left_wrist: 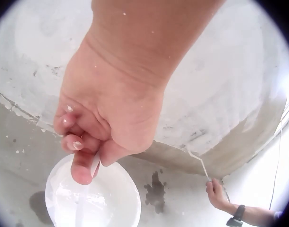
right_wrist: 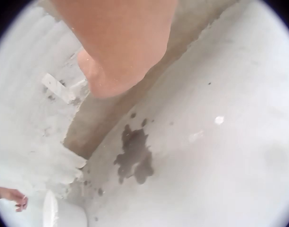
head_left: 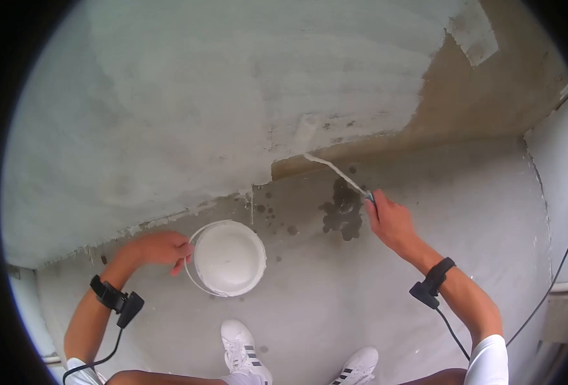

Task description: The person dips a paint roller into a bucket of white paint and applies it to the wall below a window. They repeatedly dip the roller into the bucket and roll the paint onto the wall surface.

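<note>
Paint roller (head_left: pixel 345 176), held in the right hand (head_left: pixel 390 218), whose fingers are curled closely round its grip (head_left: pixel 370 197); the thin, bent rod runs forward and leftward from that hand, and the white roller head (head_left: pixel 306 133) lies against the wall (head_left: pixel 200 96) ahead, low down. The left hand (head_left: pixel 167 250), its fingers bent, holds the curved handle (left_wrist: pixel 95 165) of a white bucket (right_wrist: pixel 71 216), the strap passing between thumb and finger. The bucket is just to the right of the left hand and well apart from the right, with whitish material (head_left: pixel 231 260) inside. A dark patch (head_left: pixel 344 218) marks the floor (head_left: pixel 464 212) between the hands, nearer the right. Beyond the right hand, the wall's pale coating gives way to a brown area (head_left: pixel 508 83). Two white shoes (head_left: pixel 240 346) show between the hands, closer to the body
</note>
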Tool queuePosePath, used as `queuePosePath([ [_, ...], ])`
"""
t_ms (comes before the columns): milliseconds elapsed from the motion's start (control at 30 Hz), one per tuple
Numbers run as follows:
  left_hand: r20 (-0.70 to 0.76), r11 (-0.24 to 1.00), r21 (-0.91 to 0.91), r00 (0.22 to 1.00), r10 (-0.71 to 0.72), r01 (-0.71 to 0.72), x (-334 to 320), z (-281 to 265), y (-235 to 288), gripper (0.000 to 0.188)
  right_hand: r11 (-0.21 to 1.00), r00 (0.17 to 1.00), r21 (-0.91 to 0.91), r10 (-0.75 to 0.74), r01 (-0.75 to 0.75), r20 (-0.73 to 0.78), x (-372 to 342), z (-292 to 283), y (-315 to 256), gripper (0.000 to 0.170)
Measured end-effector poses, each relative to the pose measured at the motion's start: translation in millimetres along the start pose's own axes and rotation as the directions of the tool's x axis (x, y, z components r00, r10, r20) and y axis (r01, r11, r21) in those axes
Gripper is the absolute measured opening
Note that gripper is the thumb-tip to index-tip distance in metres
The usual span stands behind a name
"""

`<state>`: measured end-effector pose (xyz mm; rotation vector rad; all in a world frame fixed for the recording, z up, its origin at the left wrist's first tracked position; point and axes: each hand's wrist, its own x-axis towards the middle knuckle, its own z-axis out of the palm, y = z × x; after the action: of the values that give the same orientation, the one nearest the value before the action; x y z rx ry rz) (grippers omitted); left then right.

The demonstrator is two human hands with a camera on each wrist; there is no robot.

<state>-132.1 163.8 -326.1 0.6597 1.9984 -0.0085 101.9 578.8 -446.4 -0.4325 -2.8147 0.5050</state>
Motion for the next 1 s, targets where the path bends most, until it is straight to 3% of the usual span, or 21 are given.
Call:
queuePosePath([
  [167, -0.13, 0.995, 0.065, 0.988, 0.081, -0.073, -2, 5, -6, 0.039, 0.986, 0.986, -0.095, 0.143, -0.134, 0.09, 5, -17, 27, 0.025],
  [267, -0.113, 0.996, 0.087, 0.993, 0.022, -0.012, -6, 1, 4, 0.039, 0.977, 0.973, -0.063, 0.209, -0.204, 0.102, -9, -15, 33, 0.026],
  [333, -0.103, 0.991, 0.134, 0.995, 0.019, -0.005, -4, -1, 14, 0.039, 0.972, 0.963, -0.064, 0.234, -0.227, 0.133, -13, -11, 7, 0.027],
  [733, -0.041, 0.994, 0.11, 0.999, 0.008, -0.003, -2, -2, 35, 0.038, 0.986, 0.971, 0.058, 0.143, -0.157, 0.189, -9, -31, -25, 0.03],
  [833, -0.04, 0.998, 0.059, 0.999, 0.009, -0.006, -3, -2, 30, 0.038, 1.0, 0.986, 0.01, 0.013, -0.015, 0.165, 9, -20, -36, 0.03],
  [1000, -0.066, 0.999, 0.042, 0.997, 0.032, -0.029, -4, -1, 22, 0.037, 0.993, 0.994, -0.11, -0.039, 0.051, 0.106, 29, -7, -23, 0.031],
])
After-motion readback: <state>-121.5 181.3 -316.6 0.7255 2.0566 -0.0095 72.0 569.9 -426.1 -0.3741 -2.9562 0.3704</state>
